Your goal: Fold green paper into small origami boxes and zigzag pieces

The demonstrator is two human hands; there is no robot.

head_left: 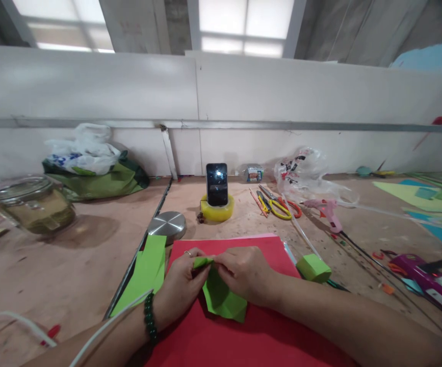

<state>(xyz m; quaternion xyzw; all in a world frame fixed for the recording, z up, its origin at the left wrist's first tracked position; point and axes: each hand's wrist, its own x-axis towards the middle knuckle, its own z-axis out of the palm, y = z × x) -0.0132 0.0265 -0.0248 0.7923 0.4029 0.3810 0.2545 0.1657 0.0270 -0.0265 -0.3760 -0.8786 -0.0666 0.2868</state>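
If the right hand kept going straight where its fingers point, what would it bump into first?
Probably the left hand: the right hand points across at it, with the green paper held between them. Exact depth is hard to judge from this view.

The brown wooden bench [94, 260] bore large red paper sheets [266, 336], a round silver metal lid [166, 226] and a pink glue gun [330, 211].
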